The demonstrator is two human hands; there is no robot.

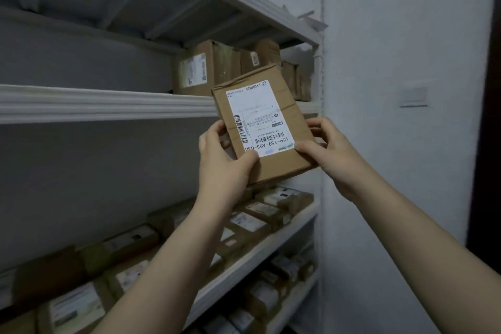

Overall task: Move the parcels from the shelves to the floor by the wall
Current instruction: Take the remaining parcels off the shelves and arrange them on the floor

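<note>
A flat brown cardboard parcel with a white shipping label is held up in front of the white shelving unit. My left hand grips its lower left corner, thumb on the label. Its lower right edge is held by my right hand. The parcel is tilted, label facing me and upside down. More brown parcels stand at the right end of the upper shelf, behind the held one.
Several labelled parcels lie on the lower shelf, and more sit on the shelf below. A white wall with a switch plate is to the right. A dark door edge is at the far right.
</note>
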